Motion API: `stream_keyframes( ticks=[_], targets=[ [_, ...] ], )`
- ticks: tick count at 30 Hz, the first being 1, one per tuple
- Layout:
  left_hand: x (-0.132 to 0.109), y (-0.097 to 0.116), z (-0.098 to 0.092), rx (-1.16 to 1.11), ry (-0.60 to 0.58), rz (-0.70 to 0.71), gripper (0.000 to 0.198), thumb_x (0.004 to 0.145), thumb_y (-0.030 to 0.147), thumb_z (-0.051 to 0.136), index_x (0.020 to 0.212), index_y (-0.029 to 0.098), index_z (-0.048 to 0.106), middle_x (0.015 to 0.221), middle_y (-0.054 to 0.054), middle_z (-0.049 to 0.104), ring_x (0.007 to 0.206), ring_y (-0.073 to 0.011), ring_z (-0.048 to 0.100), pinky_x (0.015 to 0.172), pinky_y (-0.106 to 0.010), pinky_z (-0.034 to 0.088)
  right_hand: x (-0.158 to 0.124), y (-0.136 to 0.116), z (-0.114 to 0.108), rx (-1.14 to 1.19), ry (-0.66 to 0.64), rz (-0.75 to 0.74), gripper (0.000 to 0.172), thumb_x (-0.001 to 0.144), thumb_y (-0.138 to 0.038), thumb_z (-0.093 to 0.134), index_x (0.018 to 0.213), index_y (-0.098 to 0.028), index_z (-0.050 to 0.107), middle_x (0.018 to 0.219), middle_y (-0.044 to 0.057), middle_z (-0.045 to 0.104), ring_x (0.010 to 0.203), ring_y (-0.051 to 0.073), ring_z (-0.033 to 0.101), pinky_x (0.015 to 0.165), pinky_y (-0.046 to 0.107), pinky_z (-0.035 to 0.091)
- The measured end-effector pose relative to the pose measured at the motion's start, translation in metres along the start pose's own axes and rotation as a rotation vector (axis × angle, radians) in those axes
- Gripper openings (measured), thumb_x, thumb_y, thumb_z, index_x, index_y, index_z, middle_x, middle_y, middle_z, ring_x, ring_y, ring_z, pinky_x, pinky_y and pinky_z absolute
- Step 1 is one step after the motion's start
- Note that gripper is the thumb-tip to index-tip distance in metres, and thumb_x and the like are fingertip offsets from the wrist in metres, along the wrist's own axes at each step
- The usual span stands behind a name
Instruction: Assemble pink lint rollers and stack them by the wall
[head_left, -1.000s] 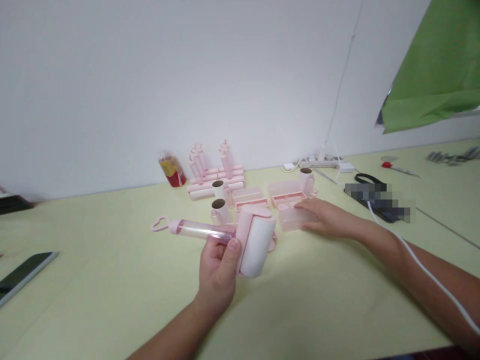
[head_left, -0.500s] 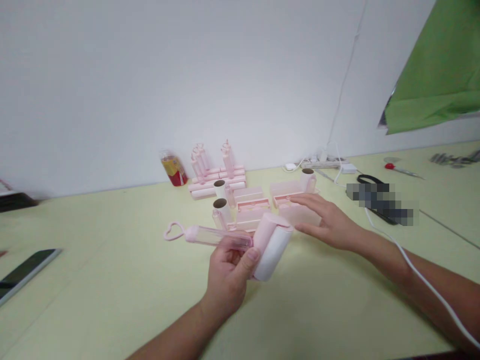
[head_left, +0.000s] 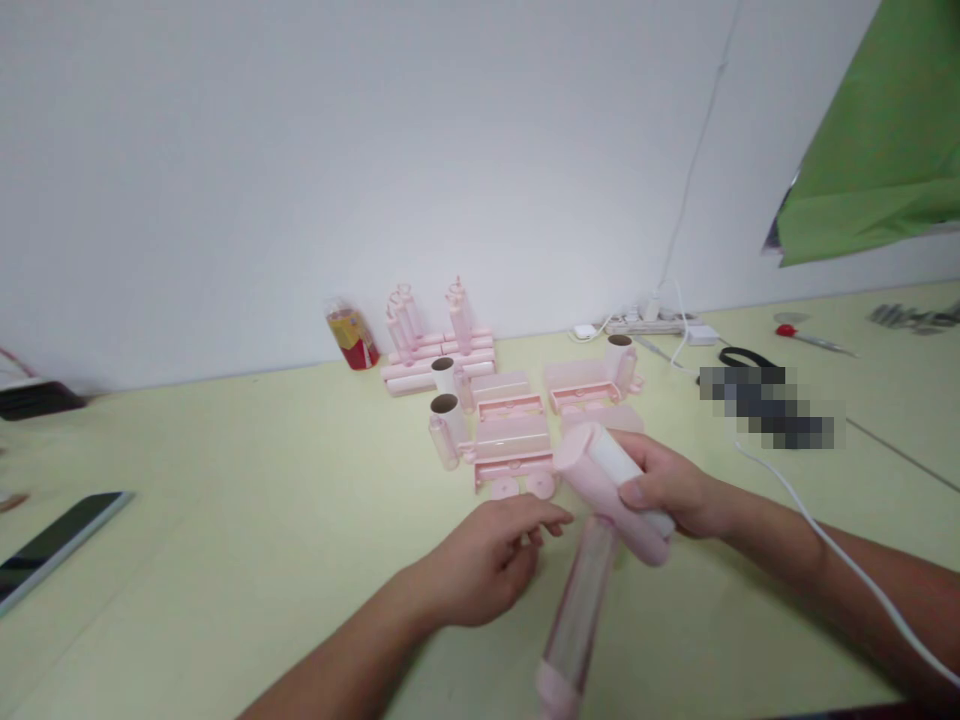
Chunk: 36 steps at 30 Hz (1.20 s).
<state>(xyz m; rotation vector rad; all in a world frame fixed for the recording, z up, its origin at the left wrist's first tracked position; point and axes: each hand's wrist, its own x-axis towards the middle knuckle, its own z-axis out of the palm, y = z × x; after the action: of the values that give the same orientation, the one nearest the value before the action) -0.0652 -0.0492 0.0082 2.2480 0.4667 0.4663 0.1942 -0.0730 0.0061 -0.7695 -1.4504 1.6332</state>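
My right hand point(head_left: 671, 485) is wrapped around the head of a pink lint roller point(head_left: 615, 510), whose white sticky roll shows beside its pink cover. Its clear handle point(head_left: 579, 610) points down toward the front, and the far tip runs out of the picture. To the left of the roller is my left hand point(head_left: 499, 555), holding nothing, its fingers loosely bent and apart. Just beyond it lie two round pink end caps point(head_left: 505, 488) and a pink roller cover point(head_left: 514, 437). White paper rolls point(head_left: 448, 415) with brown cores stand beside small clear-pink handles point(head_left: 444, 442).
Finished-looking pink rollers point(head_left: 409, 380) with upright handles stand near the wall, beside a red-and-yellow bottle point(head_left: 351, 335). A power strip point(head_left: 651, 325), white cable point(head_left: 832, 545), blurred-out dark item point(head_left: 765, 405) and red-ended tool point(head_left: 786, 330) lie right. A phone-like slab point(head_left: 56, 545) lies left.
The lint roller has passed from my left hand to my right. Its handle swung from pointing left to pointing down toward me. My left hand has let go and moved slightly right.
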Motion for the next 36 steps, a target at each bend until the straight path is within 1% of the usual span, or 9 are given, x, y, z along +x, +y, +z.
stream_keyframes(
  ticks=[3, 5, 8, 11, 14, 17, 25, 30, 36],
  targets=[
    [0.004, -0.009, 0.003, 0.213, 0.021, -0.139, 0.033, 0.083, 0.014, 0.052, 0.113, 0.019, 0.065, 0.099, -0.007, 0.069, 0.075, -0.0149, 0.058, 0.070, -0.026, 0.045, 0.000, -0.004, -0.006, -0.103, -0.242, 0.152, 0.052, 0.069, -0.038, 0.079, 0.110, -0.012, 0.060, 0.087, 0.002, 0.061, 0.070, 0.013, 0.055, 0.056, 0.019, 0.041],
    [0.005, -0.012, 0.003, 0.304, 0.047, -0.205, 0.027, 0.084, 0.018, 0.053, 0.108, 0.020, 0.067, 0.098, -0.006, 0.069, 0.079, -0.0162, 0.059, 0.070, -0.026, 0.043, 0.002, 0.000, -0.005, -0.186, -0.330, 0.220, 0.047, 0.069, -0.032, 0.078, 0.107, -0.011, 0.062, 0.088, 0.001, 0.060, 0.073, 0.013, 0.054, 0.059, 0.019, 0.040],
    [0.003, -0.010, -0.008, 0.435, 0.114, -0.328, 0.021, 0.090, 0.027, 0.049, 0.098, 0.021, 0.067, 0.089, -0.004, 0.070, 0.077, -0.0170, 0.060, 0.068, -0.026, 0.040, 0.007, 0.009, -0.002, -0.274, -0.329, 0.215, 0.040, 0.068, -0.030, 0.077, 0.102, -0.012, 0.064, 0.089, 0.001, 0.060, 0.076, 0.013, 0.053, 0.063, 0.020, 0.041],
    [-0.003, -0.009, -0.029, 0.548, 0.152, -0.500, 0.027, 0.092, 0.039, 0.047, 0.086, 0.020, 0.064, 0.076, -0.003, 0.067, 0.067, -0.0170, 0.057, 0.060, -0.027, 0.035, 0.011, 0.015, -0.001, -0.322, -0.291, 0.177, 0.040, 0.069, -0.031, 0.075, 0.103, -0.012, 0.066, 0.092, 0.001, 0.061, 0.079, 0.015, 0.054, 0.066, 0.021, 0.043],
    [-0.008, -0.015, -0.043, 0.621, 0.136, -0.643, 0.038, 0.090, 0.053, 0.047, 0.080, 0.019, 0.062, 0.075, -0.006, 0.067, 0.065, -0.0188, 0.058, 0.057, -0.028, 0.032, 0.013, 0.020, -0.005, -0.269, -0.257, 0.161, 0.043, 0.072, -0.033, 0.072, 0.108, -0.012, 0.065, 0.092, 0.002, 0.062, 0.077, 0.015, 0.055, 0.064, 0.021, 0.043],
    [-0.011, -0.023, -0.044, 0.641, 0.096, -0.721, 0.045, 0.086, 0.062, 0.047, 0.083, 0.020, 0.063, 0.080, -0.008, 0.068, 0.068, -0.0210, 0.060, 0.055, -0.028, 0.031, 0.015, 0.025, -0.009, -0.219, -0.212, 0.160, 0.042, 0.073, -0.034, 0.072, 0.109, -0.012, 0.064, 0.089, 0.001, 0.062, 0.072, 0.013, 0.053, 0.059, 0.019, 0.040],
    [-0.009, -0.036, -0.037, 0.670, 0.109, -0.733, 0.038, 0.087, 0.054, 0.052, 0.103, 0.022, 0.062, 0.096, -0.010, 0.071, 0.083, -0.0252, 0.065, 0.063, -0.029, 0.038, 0.019, 0.031, -0.014, -0.202, -0.122, 0.133, 0.045, 0.073, -0.039, 0.072, 0.108, -0.010, 0.065, 0.086, 0.001, 0.061, 0.072, 0.013, 0.051, 0.059, 0.019, 0.039],
    [-0.004, -0.040, -0.033, 0.683, 0.142, -0.721, 0.031, 0.088, 0.048, 0.052, 0.102, 0.022, 0.062, 0.099, -0.010, 0.071, 0.085, -0.0240, 0.065, 0.064, -0.029, 0.038, 0.019, 0.033, -0.015, -0.236, -0.111, 0.134, 0.048, 0.073, -0.041, 0.072, 0.110, -0.010, 0.065, 0.092, 0.003, 0.062, 0.077, 0.015, 0.053, 0.062, 0.020, 0.042],
    [-0.003, -0.044, -0.030, 0.685, 0.183, -0.701, 0.030, 0.089, 0.049, 0.051, 0.097, 0.022, 0.061, 0.093, -0.009, 0.070, 0.081, -0.0235, 0.065, 0.062, -0.028, 0.036, 0.019, 0.037, -0.017, -0.192, -0.120, 0.121, 0.054, 0.075, -0.046, 0.072, 0.114, -0.010, 0.065, 0.090, 0.003, 0.062, 0.073, 0.014, 0.052, 0.057, 0.019, 0.040]
  ],
)
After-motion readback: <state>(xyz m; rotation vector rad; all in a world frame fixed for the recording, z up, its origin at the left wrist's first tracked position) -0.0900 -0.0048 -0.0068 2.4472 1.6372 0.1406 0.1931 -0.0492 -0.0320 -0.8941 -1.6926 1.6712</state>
